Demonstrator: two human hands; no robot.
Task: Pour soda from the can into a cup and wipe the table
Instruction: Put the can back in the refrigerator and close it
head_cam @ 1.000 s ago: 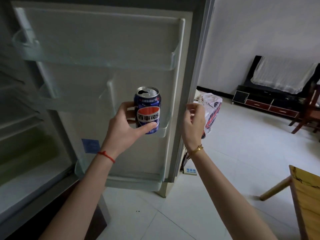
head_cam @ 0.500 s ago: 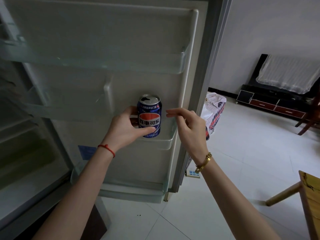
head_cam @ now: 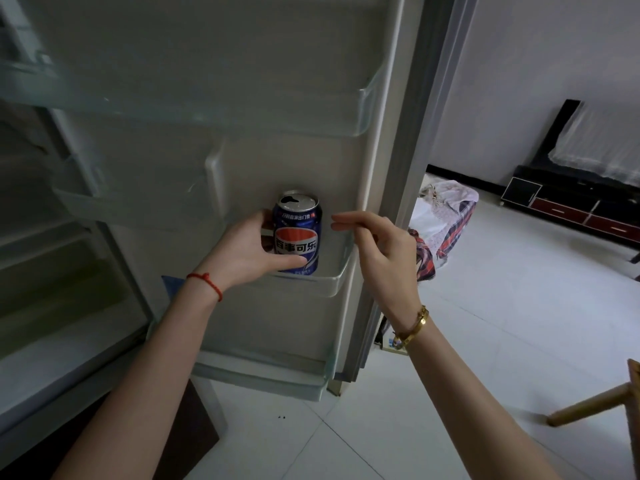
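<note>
A blue soda can (head_cam: 298,233) with a red and white logo and an opened top stands upright in the small clear shelf (head_cam: 325,282) of the open fridge door. My left hand (head_cam: 249,251) is wrapped around the can's left side, thumb across its front near the bottom. My right hand (head_cam: 377,247) hovers just right of the can, fingers apart and pointing left, holding nothing. No cup or cloth is in view.
The fridge door (head_cam: 284,98) fills the upper middle, with a long clear shelf (head_cam: 367,109) above. The fridge interior (head_cam: 52,306) lies at left. A cloth bundle (head_cam: 443,223) sits on the white tiled floor; a dark low cabinet (head_cam: 571,206) stands far right. A wooden table corner (head_cam: 632,393) shows at right.
My left hand has lowered the can into the door shelf. My right hand has opened its fingers and moved closer to the can. The view has drawn nearer to the door.
</note>
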